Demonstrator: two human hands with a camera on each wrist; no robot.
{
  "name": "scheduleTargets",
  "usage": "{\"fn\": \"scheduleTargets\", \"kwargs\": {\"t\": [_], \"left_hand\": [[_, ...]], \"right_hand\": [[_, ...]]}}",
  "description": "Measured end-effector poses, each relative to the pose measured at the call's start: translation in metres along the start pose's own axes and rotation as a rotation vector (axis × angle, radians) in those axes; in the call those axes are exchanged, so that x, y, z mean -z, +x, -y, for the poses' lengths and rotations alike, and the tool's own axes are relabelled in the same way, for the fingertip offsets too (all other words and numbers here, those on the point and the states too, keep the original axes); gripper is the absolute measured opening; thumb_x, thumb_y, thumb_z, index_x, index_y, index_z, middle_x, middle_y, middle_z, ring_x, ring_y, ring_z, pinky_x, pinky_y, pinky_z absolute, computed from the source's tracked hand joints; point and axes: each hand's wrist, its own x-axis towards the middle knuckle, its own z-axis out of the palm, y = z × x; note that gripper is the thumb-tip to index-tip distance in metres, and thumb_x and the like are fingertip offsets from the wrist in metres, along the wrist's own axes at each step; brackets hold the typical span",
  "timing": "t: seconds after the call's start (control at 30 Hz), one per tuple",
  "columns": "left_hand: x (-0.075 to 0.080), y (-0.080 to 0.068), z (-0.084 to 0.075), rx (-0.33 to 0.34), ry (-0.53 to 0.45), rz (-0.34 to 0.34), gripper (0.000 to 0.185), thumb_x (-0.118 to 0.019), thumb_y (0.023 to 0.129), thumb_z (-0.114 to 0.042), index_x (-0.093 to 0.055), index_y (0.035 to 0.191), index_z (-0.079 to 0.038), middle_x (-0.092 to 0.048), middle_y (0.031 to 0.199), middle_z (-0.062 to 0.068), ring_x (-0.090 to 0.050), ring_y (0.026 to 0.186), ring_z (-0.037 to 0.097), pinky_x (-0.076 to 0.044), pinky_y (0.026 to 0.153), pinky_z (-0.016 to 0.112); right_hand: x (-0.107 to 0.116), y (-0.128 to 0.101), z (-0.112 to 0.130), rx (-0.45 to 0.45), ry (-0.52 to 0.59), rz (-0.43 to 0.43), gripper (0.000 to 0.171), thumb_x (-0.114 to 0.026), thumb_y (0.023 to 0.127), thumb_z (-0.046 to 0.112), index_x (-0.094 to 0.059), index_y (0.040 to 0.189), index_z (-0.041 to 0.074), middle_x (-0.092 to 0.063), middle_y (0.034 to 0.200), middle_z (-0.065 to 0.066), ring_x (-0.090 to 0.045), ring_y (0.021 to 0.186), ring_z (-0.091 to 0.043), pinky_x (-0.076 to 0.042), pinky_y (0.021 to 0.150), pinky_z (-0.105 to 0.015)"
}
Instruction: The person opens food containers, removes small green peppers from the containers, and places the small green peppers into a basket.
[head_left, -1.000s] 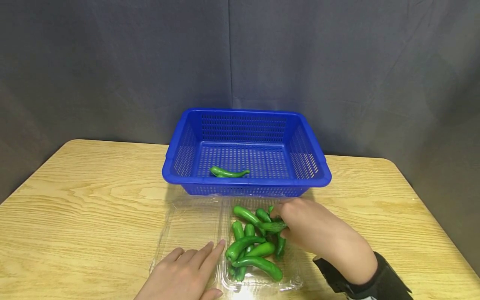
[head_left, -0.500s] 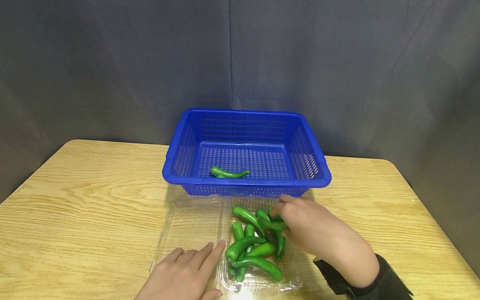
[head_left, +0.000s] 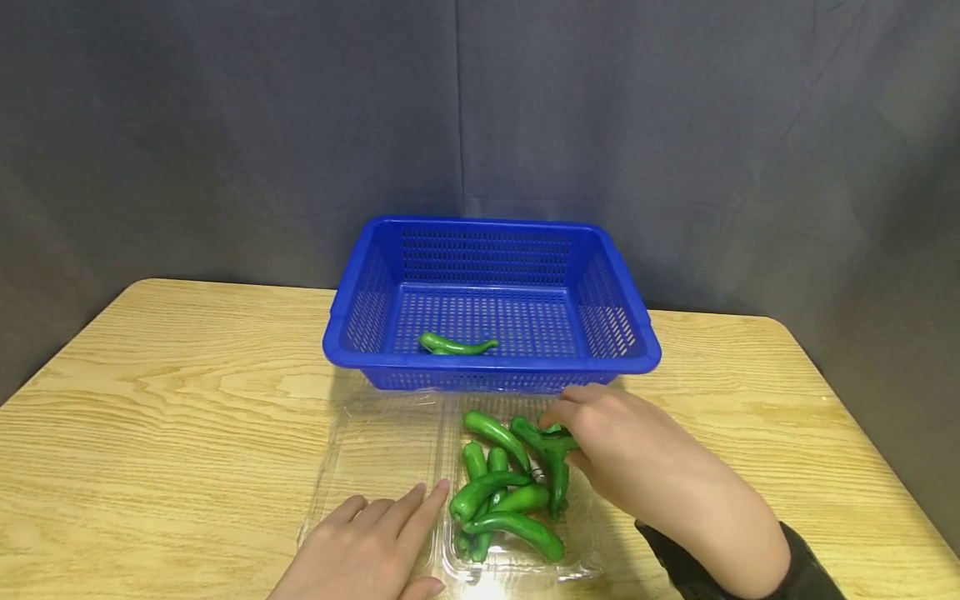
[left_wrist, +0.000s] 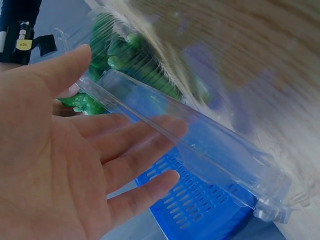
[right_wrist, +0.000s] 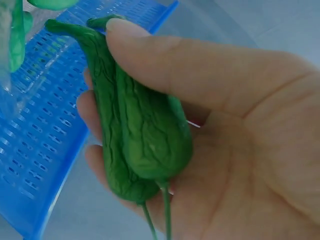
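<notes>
My right hand (head_left: 626, 462) is over the right half of a clear plastic clamshell box (head_left: 382, 433). In the right wrist view its thumb and fingers grip two wrinkled green peppers (right_wrist: 155, 135) side by side, thin stems hanging down. Several more green peppers (head_left: 517, 533) lie heaped in that half, left of and below this hand. My left hand (head_left: 367, 542) rests on the box's other half, fingers straight, its index fingertip at the middle fold. The left wrist view shows its open palm (left_wrist: 60, 170) against the clear plastic.
Right behind the box stands a blue perforated basket (head_left: 491, 362). A curved green pepper (head_left: 459, 345) lies inside near its front wall, partly over another. All this sits on a wooden table (head_left: 187, 392), with a grey curtain (head_left: 225, 142) behind.
My right hand has shifted slightly to the right and turned a little, and the pepper at its fingertips has moved with it. The left hand and the basket stay put.
</notes>
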Motion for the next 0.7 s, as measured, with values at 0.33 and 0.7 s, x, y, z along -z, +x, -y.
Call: {"fn": "scheduleTargets", "kwargs": {"t": [0.33, 0.7], "left_hand": [[-0.002, 0.001, -0.001, 0.016, -0.013, 0.001, 0.073, -0.056, 0.092, -0.059, -0.052, 0.142, -0.007, -0.067, 0.125, 0.006, -0.069, 0.096, 0.023, -0.056, 0.080, 0.042], [0.001, 0.002, -0.001, -0.016, 0.013, -0.064, 0.071, -0.053, 0.093, -0.059, -0.054, 0.140, -0.006, -0.068, 0.121, 0.005, -0.069, 0.092, 0.020, -0.056, 0.077, 0.038]], "right_hand": [[0.008, -0.003, 0.003, 0.079, -0.001, -0.139, 0.038, -0.086, 0.070, -0.001, -0.072, 0.102, 0.015, -0.060, 0.092, 0.008, -0.061, 0.084, -0.013, -0.054, 0.073, -0.033], [0.017, -0.004, 0.013, 0.175, 0.056, -0.238, 0.037, -0.084, 0.072, -0.003, -0.070, 0.100, 0.016, -0.058, 0.091, 0.010, -0.058, 0.079, -0.008, -0.052, 0.070, -0.028]]}}
